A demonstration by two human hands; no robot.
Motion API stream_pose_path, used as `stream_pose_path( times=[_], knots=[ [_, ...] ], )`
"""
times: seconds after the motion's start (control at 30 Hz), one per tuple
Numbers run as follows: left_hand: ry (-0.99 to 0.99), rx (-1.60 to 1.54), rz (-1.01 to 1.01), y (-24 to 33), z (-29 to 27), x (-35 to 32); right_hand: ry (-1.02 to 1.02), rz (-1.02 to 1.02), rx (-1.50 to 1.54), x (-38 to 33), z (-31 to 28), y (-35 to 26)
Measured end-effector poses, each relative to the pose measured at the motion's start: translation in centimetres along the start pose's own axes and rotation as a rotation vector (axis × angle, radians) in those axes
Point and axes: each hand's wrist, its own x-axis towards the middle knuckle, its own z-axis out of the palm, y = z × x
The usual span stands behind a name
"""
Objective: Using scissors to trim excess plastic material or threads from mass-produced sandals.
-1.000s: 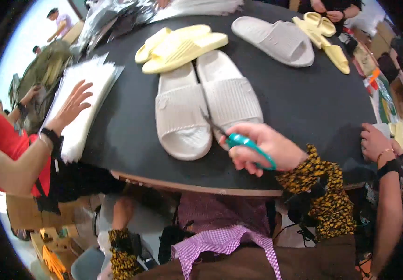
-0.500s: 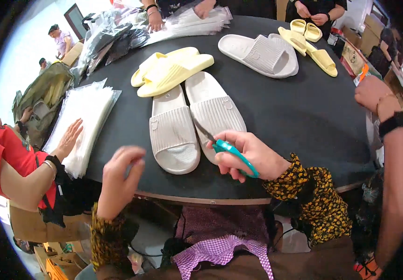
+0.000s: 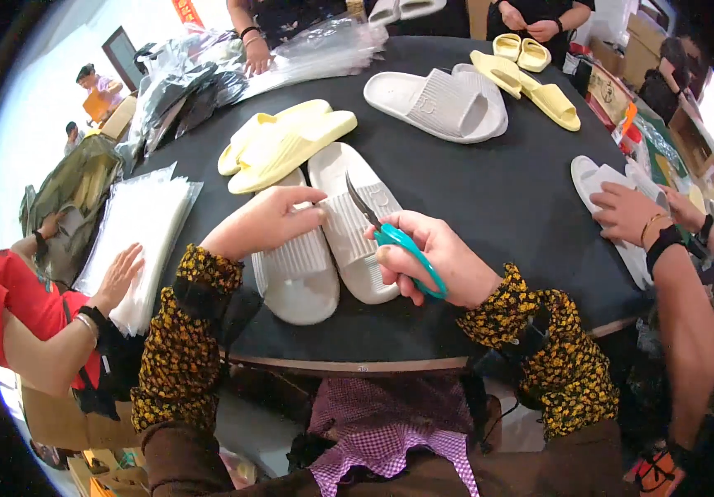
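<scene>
My right hand (image 3: 435, 253) grips scissors (image 3: 411, 253) by their teal handles. The dark blades point up and left over the right one of two pale grey slippers (image 3: 365, 269). Above the left grey slipper (image 3: 299, 286) is my left hand (image 3: 266, 219), palm down. Its fingers reach out toward the gap between the two ribbed straps, with nothing visible between them. Whether they touch a strap I cannot tell. A pair of yellow slippers (image 3: 290, 141) overlaps the toe-far ends of the grey ones.
Left, a person's hand (image 3: 117, 286) lies on stacked clear bags (image 3: 146, 224). Right, another person's hand (image 3: 626, 211) is on pale slippers (image 3: 638, 265). Farther back are another grey pair (image 3: 431, 103), yellow slippers (image 3: 555, 99) and more plastic bags (image 3: 315, 58) on the black table (image 3: 489, 199).
My left hand has moved up and right, from the table's near edge to over the grey slippers. The person on the right has brought pale slippers down onto the table.
</scene>
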Motion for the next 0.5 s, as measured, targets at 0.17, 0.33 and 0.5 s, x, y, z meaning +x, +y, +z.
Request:
stream_pose_path(
  times=[0.17,0.33,0.5],
  knots=[
    [-0.21,-0.129,-0.184,3.6,1.2,-1.8,-0.002,-0.041,0.068,-0.4,-0.6,-0.5],
    [-0.04,-0.435,-0.255,4.1,3.6,-4.5,-0.004,-0.075,0.114,-0.2,-0.9,-1.1],
    [0.14,-0.574,-0.285,6.8,4.3,-10.0,-0.016,-0.145,0.149,-1.0,-0.4,-2.2]
  ],
)
